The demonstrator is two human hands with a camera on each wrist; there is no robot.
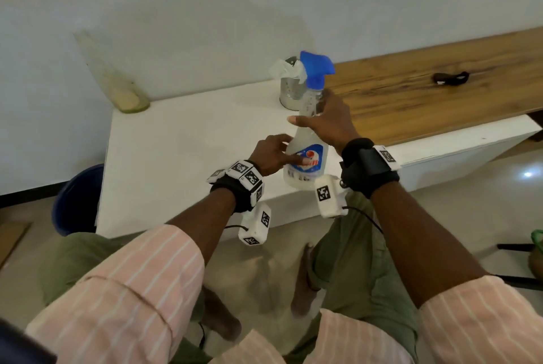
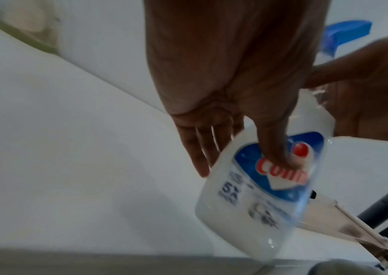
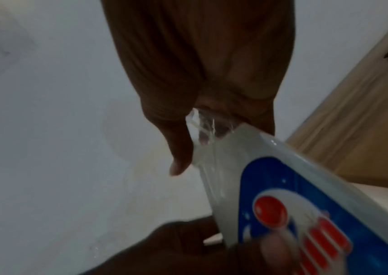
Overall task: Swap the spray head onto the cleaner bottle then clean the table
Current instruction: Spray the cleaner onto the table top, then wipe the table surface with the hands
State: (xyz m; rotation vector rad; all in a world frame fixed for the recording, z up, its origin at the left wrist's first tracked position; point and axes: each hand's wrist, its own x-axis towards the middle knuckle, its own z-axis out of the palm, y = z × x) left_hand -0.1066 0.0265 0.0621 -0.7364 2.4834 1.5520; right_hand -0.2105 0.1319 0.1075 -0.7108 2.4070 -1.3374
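Blue plastic is capping the cleaner bottle (image 1: pixel 305 155), where the spray head (image 1: pixel 316 68) is sitting on the neck as a seated person in a pink striped shirt is holding the bottle tilted above the near edge of the white surface (image 1: pixel 182 140). Serving as the upper grip, the right hand (image 1: pixel 326 124) is wrapping its fingers round the bottle's clear upper body just under the spray head, thumb lying along the side. Acting as the lower grip, the left hand (image 1: pixel 271 153) is clasping the labelled lower half, its thumb (image 2: pixel 275 148) pressing on the blue and red label while the fingers are reaching behind. Milky liquid is showing through the bottle's wall in the left wrist view. Behind the bottle, a metal tin (image 1: pixel 291 93) holding crumpled white paper is standing on the surface, close beside a wood-topped bench (image 1: pixel 426 93) where a small dark object (image 1: pixel 451 78) is lying. A greenish bottle (image 1: pixel 117 84) is leaning against the wall at the far left corner.
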